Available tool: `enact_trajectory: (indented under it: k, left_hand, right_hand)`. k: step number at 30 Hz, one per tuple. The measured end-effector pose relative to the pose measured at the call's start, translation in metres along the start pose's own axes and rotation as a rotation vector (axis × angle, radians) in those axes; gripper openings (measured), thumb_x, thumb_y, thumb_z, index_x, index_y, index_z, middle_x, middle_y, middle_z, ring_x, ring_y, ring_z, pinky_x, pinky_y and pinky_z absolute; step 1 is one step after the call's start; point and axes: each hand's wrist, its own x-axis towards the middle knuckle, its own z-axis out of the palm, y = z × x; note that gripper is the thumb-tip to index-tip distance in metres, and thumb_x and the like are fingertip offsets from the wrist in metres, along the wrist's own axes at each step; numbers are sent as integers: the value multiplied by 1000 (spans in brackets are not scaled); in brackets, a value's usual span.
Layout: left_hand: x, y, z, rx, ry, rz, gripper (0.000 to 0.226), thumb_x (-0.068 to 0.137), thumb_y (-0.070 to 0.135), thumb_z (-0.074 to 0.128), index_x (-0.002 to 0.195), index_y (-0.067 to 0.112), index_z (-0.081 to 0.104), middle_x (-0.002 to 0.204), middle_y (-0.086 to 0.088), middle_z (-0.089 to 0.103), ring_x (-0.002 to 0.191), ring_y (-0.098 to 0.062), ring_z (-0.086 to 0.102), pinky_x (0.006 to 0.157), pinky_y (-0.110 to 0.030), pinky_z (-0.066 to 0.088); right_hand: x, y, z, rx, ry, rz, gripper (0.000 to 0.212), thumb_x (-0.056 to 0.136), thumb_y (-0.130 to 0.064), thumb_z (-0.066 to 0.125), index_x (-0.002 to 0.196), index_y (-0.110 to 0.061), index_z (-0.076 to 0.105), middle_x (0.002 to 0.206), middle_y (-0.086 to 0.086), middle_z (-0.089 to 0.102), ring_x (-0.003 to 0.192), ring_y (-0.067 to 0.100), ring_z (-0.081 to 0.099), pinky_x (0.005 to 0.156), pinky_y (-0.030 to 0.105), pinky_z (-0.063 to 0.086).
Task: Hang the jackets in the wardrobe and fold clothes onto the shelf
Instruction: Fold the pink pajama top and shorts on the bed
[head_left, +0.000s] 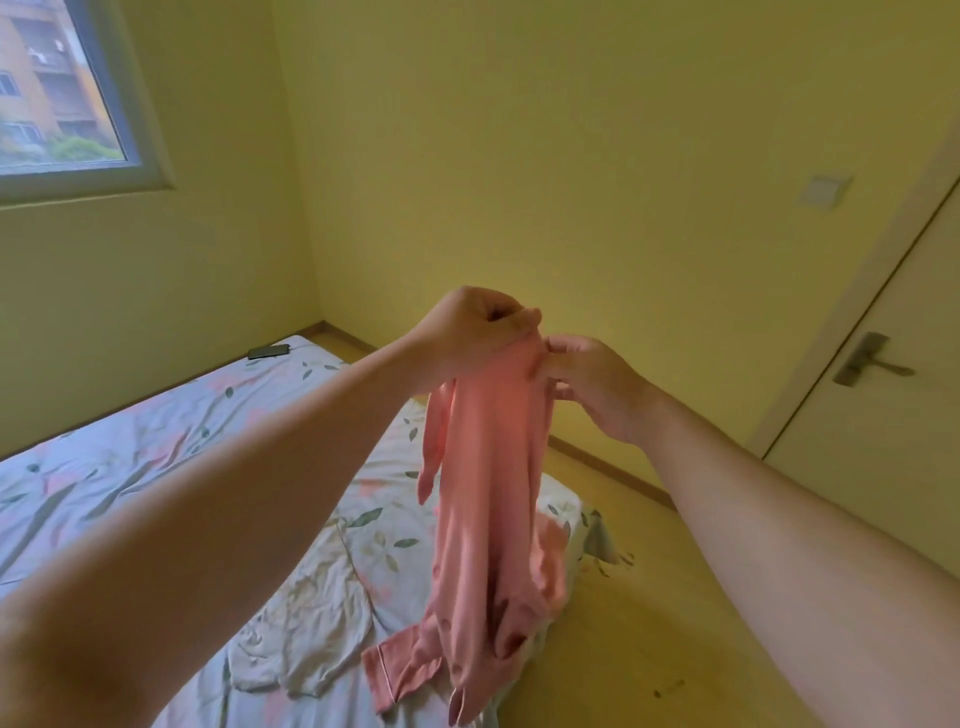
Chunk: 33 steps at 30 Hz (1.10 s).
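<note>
A pink garment (488, 499) with thin white piping hangs in a long bunch above the bed. My left hand (467, 332) grips its top edge with curled fingers. My right hand (587, 379) pinches the same top edge just to the right of the left hand. The garment's lower end, a cuff or hem, trails onto the bed sheet. No wardrobe or shelf is in view.
A bed (171, 467) with a floral sheet fills the lower left. A dark phone (268, 351) lies at its far corner. A closed door (893, 395) with a lever handle stands at the right, a window (57, 93) at upper left, wooden floor (644, 623) between.
</note>
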Motion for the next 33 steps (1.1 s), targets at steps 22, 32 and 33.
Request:
enact_trajectory:
  k: [22, 32, 33]
  left_hand:
    - [-26, -129, 34, 932, -684, -378, 29, 91, 36, 67, 104, 10, 71, 73, 2, 68, 70, -16, 67, 75, -26, 53]
    - [55, -70, -43, 1100, -167, -70, 9, 87, 15, 65, 93, 14, 70, 93, -4, 72, 83, -28, 64, 68, -33, 53]
    - [57, -64, -44, 1060, -121, -54, 11, 86, 12, 60, 92, 14, 69, 90, -4, 70, 81, -28, 62, 66, -32, 50]
  right_hand:
    - [-27, -15, -63, 78, 262, 63, 28, 67, -6, 57, 48, -23, 44, 55, -2, 38, 54, 16, 36, 51, 30, 25]
    - [-39, -9, -113, -744, 232, 105, 22, 78, -10, 55, 61, -18, 44, 59, -2, 43, 57, 22, 38, 54, 29, 29]
    - [-39, -10, -115, -835, 233, 101, 17, 83, -11, 52, 68, -19, 52, 64, -2, 52, 58, 23, 46, 53, 27, 36]
